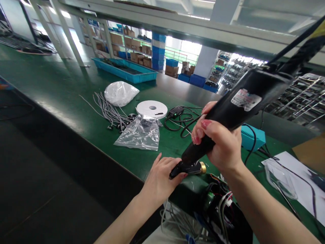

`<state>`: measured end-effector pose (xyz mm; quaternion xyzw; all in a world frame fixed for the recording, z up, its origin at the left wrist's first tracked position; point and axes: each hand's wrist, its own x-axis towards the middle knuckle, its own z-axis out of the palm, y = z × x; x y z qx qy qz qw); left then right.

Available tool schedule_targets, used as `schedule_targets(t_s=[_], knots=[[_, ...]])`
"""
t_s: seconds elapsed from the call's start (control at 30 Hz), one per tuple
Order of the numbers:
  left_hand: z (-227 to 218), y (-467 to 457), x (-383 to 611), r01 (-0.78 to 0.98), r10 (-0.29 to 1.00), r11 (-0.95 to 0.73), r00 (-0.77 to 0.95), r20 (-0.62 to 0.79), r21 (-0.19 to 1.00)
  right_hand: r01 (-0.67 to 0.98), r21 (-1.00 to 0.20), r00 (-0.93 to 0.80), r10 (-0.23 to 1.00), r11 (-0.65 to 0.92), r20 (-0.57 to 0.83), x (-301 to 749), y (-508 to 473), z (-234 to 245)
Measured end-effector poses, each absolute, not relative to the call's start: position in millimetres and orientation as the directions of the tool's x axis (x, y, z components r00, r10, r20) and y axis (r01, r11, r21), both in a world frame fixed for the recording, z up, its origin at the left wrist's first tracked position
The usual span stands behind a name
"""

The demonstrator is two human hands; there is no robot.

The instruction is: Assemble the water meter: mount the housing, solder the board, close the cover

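Note:
My right hand [220, 139] is wrapped round a black electric screwdriver [228, 101] that hangs at a slant from a cord at the upper right. Its nose points down onto a small black part [191, 168] with a brass-coloured round end [202, 167]. The tool's tip hides the spot where the two meet. My left hand [162, 173] grips the left end of that black part between thumb and fingers, low over the green bench. Just right of and below the part lies a black housing [228, 217] with wires and a green circuit board.
On the green bench [63, 88] lie a clear plastic bag [142, 134], a white tape roll [151, 109], grey cables [111, 112], a white bag [120, 93] and a black adapter [175, 112]. A blue tray [124, 69] stands behind. At right are a turquoise box [252, 136] and paper [302, 179].

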<state>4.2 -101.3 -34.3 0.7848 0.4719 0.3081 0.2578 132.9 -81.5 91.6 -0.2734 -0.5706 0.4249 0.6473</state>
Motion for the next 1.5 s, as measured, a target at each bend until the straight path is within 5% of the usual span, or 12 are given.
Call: schedule_targets(t_s=[0.43, 0.67, 1.5], knots=[[-36.0, -99.8, 4.2, 0.581, 0.885, -0.453, 0.382, 0.265, 0.676, -0.164, -0.86, -0.09, 0.861, 0.484, 0.501, 123.5, -78.2, 97.7], [-33.8, -100.1, 2.9, 0.577, 0.885, -0.453, 0.382, 0.265, 0.68, -0.095, -0.812, 0.082, 0.818, 0.575, 0.569, 155.5, -88.0, 112.4], [-32.7, -99.8, 3.4, 0.6, 0.896, -0.431, 0.375, 0.24, 0.673, -0.131, -0.818, 0.126, 0.827, 0.561, 0.547, 168.2, -89.7, 93.5]])
